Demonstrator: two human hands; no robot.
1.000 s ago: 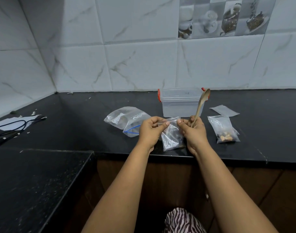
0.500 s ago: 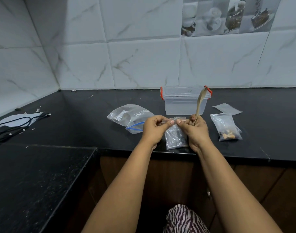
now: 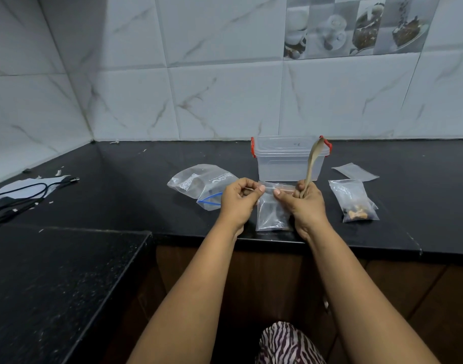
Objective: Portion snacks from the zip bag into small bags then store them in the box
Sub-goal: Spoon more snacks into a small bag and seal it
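Black stone countertop (image 3: pixel 422 206), L-shaped, polished, running along a tiled wall.

On the back run: a clear plastic storage box (image 3: pixel 285 164) with red latches, lid on, standing upright near the wall. Left of it a large clear zip bag (image 3: pixel 199 181) with a blue seal strip lies flat. Right of the box a flat empty small bag (image 3: pixel 355 172), and just in front of that a small bag holding brown snack pieces (image 3: pixel 355 200) at its lower end. Far left: a black cable (image 3: pixel 23 193) coiled loosely over a white sheet (image 3: pixel 28 183), with a few pale scraps scattered nearby. The nearer left section (image 3: pixel 54 285) shows fine speckling.
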